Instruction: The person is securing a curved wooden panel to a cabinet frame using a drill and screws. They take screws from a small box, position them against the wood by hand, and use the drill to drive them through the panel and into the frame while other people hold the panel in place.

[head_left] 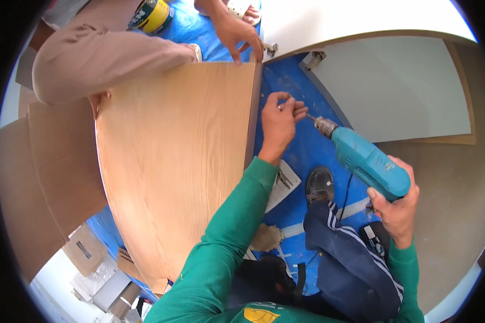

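Observation:
My right hand [396, 202] grips a teal power drill [369, 161] by its handle, fingers near the trigger. The drill's metal chuck holds a thin bit that points up and left toward my left hand [281, 121]. That hand is pinched, thumb against fingers, on a small metal piece [279, 107] that looks like a screw; the other fingers are partly stretched. Bit tip and left fingertips are close, and I cannot tell whether they touch. Just left of this hand runs the edge of a large wood-grain panel [178, 161]. My left forearm reaches across its lower right part.
Another person's hand [237, 37] rests at the panel's top corner, beside a metal hinge [271, 49] on a white board [361, 19]. A grey-white panel [399, 91] lies at right. Blue sheeting [288, 75] covers the floor. A paper leaflet [285, 183], cardboard [64, 161] and paint can [156, 16] lie around.

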A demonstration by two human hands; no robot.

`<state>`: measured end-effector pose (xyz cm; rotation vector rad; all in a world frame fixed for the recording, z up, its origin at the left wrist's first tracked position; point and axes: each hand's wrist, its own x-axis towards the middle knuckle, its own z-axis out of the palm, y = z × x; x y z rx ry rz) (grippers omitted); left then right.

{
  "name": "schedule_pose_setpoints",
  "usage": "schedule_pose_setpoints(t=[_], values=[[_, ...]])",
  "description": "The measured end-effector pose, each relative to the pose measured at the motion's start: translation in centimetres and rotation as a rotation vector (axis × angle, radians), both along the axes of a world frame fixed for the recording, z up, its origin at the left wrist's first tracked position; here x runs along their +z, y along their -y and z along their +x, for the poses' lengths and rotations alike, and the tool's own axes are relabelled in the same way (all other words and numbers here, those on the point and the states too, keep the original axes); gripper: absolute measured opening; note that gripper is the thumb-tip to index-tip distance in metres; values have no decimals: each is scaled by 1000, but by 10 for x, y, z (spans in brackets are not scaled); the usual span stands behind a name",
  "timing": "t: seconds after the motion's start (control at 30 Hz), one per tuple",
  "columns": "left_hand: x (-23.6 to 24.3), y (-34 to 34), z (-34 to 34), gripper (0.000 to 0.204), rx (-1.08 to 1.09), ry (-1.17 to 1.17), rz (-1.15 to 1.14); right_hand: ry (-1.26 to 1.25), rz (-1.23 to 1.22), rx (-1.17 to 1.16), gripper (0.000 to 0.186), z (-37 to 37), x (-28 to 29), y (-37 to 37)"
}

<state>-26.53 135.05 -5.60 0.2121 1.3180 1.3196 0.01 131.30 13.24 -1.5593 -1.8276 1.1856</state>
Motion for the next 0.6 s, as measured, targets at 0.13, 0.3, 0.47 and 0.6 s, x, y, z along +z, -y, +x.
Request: schedule_pose_setpoints(t=[0.13,0.3,0.47,0.6], values=[[16,38,-4,19,298,460,93,-96,-49,1,67,-6,6,6],[36,56,-9,20,422,735,91,-151,6,74,64,-10,0,15],[39,69,-6,19,450,797,92,-129,-19,74,65,-17,5,24],[40,72,-9,19,452,809,105,-128,-27,66,66,-20,9,24]])
